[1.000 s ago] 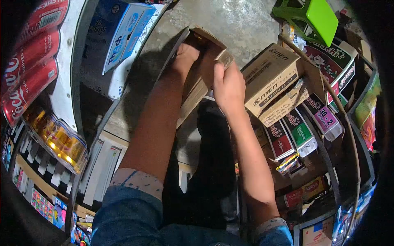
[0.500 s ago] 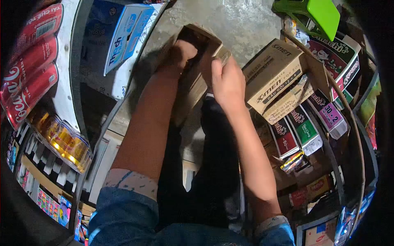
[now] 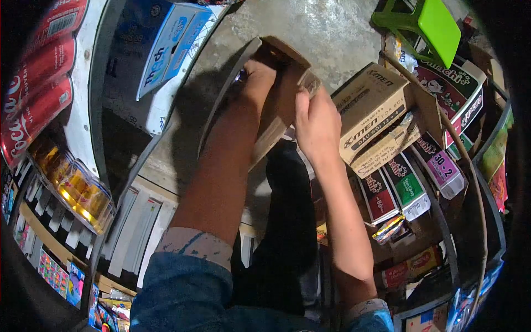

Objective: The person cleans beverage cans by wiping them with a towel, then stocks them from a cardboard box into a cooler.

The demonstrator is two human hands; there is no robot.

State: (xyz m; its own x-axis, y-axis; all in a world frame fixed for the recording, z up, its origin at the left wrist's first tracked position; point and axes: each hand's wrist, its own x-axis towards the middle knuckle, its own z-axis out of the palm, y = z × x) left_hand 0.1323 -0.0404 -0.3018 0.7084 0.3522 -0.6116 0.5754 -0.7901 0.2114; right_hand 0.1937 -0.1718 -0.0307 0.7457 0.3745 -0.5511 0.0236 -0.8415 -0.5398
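Between our hands sits an open cardboard box (image 3: 274, 119), tilted. Our right hand (image 3: 316, 119) is clamped on its flap edge. Our left hand (image 3: 260, 74) reaches inside (fingers hidden, so we cannot tell its grip). The box seems light and bendable; its side walls offer a firmer hold than its flaps.

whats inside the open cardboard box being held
The left hand reaches into the cardboard box, whose edge the right hand grips. Hand and shadow cover whatever else it holds.
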